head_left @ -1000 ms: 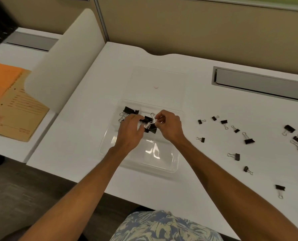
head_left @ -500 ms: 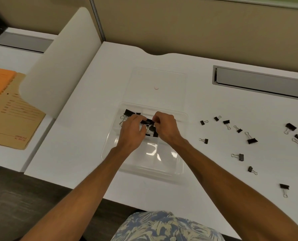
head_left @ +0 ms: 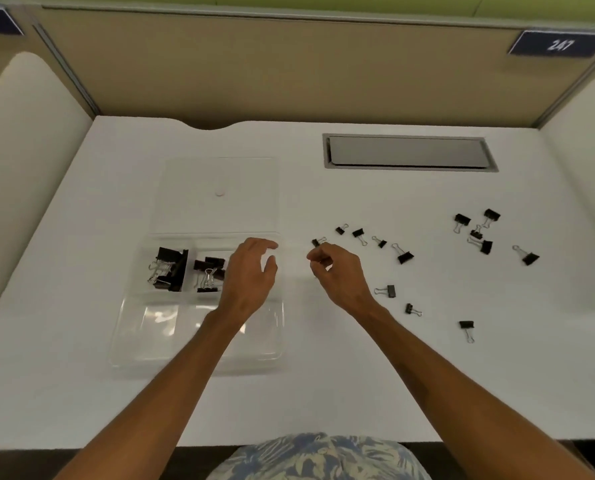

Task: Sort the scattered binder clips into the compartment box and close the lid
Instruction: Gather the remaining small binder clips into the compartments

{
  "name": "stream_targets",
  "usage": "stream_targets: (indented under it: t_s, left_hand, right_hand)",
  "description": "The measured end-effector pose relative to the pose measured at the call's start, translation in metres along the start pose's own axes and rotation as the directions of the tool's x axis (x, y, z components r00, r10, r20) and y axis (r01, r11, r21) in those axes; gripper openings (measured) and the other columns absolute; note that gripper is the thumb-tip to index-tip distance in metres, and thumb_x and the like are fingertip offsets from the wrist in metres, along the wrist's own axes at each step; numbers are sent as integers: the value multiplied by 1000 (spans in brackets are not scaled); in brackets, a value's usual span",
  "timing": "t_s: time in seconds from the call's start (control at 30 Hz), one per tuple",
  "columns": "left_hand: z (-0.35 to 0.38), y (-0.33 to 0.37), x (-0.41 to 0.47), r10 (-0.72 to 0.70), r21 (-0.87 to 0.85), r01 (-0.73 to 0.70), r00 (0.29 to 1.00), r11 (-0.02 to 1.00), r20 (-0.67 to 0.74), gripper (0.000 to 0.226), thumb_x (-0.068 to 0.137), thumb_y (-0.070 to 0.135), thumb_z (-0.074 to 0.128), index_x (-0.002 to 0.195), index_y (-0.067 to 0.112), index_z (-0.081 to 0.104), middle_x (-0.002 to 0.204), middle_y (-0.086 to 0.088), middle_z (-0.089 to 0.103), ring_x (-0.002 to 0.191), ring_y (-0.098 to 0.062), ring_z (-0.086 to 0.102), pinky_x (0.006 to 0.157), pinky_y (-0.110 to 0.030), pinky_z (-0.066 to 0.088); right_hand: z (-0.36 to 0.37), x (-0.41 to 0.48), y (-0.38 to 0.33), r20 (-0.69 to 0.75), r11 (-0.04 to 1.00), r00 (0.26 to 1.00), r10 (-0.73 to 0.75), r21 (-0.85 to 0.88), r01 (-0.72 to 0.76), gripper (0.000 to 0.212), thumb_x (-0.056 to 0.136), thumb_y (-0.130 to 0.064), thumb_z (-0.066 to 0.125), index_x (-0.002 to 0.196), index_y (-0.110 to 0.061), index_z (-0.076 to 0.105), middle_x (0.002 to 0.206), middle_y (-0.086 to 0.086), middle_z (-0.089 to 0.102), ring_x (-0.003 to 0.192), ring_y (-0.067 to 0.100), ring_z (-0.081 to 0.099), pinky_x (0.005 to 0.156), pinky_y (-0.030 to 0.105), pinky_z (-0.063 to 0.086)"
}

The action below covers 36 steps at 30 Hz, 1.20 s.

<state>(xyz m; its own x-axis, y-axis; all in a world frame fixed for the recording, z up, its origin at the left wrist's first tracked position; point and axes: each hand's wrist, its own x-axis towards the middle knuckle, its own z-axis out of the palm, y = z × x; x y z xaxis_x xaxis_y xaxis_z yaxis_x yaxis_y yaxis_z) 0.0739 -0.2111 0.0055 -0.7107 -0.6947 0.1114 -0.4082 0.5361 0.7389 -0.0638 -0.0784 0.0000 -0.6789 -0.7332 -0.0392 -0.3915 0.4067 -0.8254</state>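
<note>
White tabletop [head_left: 81,393] before a tan partition [head_left: 289,74]. The clear compartment box [head_left: 157,323] sits left of centre, its lid [head_left: 220,174] lying open and flat, pointing toward the partition. Black binder clips [head_left: 171,270] occupy two far compartments. Loose clips [head_left: 405,256] lie scattered to the right, handles pointing all ways. Left hand [head_left: 251,275] hovers over the box, fingers relaxed. Right hand [head_left: 337,271] is just beside the box, fingers curled; whether they hold anything cannot be told.

You wear a shirt [head_left: 318,459] printed with cream leaves on blue (only a patch shows at the lower edge). Your left arm [head_left: 171,386] and right arm [head_left: 462,386] are bare, likewise your left hand [head_left: 251,275] and right hand [head_left: 337,271].
</note>
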Motion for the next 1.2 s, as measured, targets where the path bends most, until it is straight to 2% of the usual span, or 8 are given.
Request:
stream_targets:
  t_s: [0.1, 0.27, 0.53, 0.73, 0.87, 1.0, 1.1, 1.2]
  left_hand:
    - [36, 30, 0, 22, -26, -21, 1000, 999, 9, 23, 92, 13, 58, 112, 21, 64, 113, 8, 61, 99, -7, 56, 87, -27, 48]
    - [105, 82, 0, 24, -54, -21, 998, 998, 53, 24, 92, 14, 59, 114, 22, 64, 117, 6, 61, 100, -9, 58, 86, -32, 52]
    - [203, 158, 1, 70, -102, -59, 991, 993, 111, 24, 92, 13, 58, 114, 22, 64, 114, 11, 60, 100, -7, 58, 86, -32, 51]
    - [254, 197, 8, 105, -100, -91, 983, 991, 149, 26, 92, 10, 58, 115, 21, 64, 113, 8, 60, 100, -11, 59, 90, -32, 52]
    - [277, 206, 20, 104, -43, -97, 975, 994, 197, 29, 92, 6, 55, 116, 21, 63, 116, 6, 60, 100, -10, 57, 89, -33, 51]
    - [290, 209, 31, 79, -4, -81, 970, 997, 231, 28, 92, 8, 58, 116, 21, 62, 117, 4, 60, 102, -13, 59, 88, -34, 51]
    - [297, 212, 39, 78, 3, -81, 969, 997, 234, 27, 92, 10, 58, 117, 21, 62, 117, 4, 60, 101, -13, 58, 88, -34, 51]
    - [302, 214, 46, 79, 15, -85, 967, 996, 241, 27, 92, 12, 58, 118, 21, 62, 118, 4, 60, 101, -13, 59, 88, -31, 50]
  right_hand:
    - [-40, -8, 29, -20, 999, 999, 40, 5, -40, 15, 88, -6, 60, 97, -15, 69, 93, -7, 69, 82, 5, 62, 70, 8, 43]
    - [-113, -20, 82, -53, 998, 997, 55, -9, -56, 16, 89, -7, 60, 99, -14, 70, 96, -5, 69, 85, 10, 63, 72, 14, 48]
    - [-225, -35, 160, -90, 997, 995, 54, -56, -59, 15, 90, -9, 59, 99, -15, 69, 95, -6, 68, 83, 9, 62, 73, 16, 49]
    - [-277, -33, 207, -120, 984, 984, 134, -100, -146, 13, 90, -13, 60, 98, -19, 67, 94, -7, 67, 79, 8, 63, 68, 20, 51]
    - [-296, -18, 234, -180, 972, 972, 154, -149, -182, 17, 88, -11, 66, 104, -17, 67, 98, -5, 65, 82, 10, 61, 78, 27, 54]
    - [-305, 4, 250, -172, 964, 971, 168, -177, -198, 33, 88, -11, 70, 119, -14, 61, 114, 1, 57, 89, 11, 57, 69, 14, 42]
    - [-304, 20, 260, -130, 957, 972, 195, -193, -217, 46, 87, -14, 72, 130, -13, 55, 123, 2, 54, 98, 17, 58, 78, 27, 49]
    - [-302, 31, 266, -91, 948, 978, 189, -241, -206, 50, 85, -17, 73, 131, -16, 53, 126, 2, 57, 103, 22, 59, 86, 40, 53]
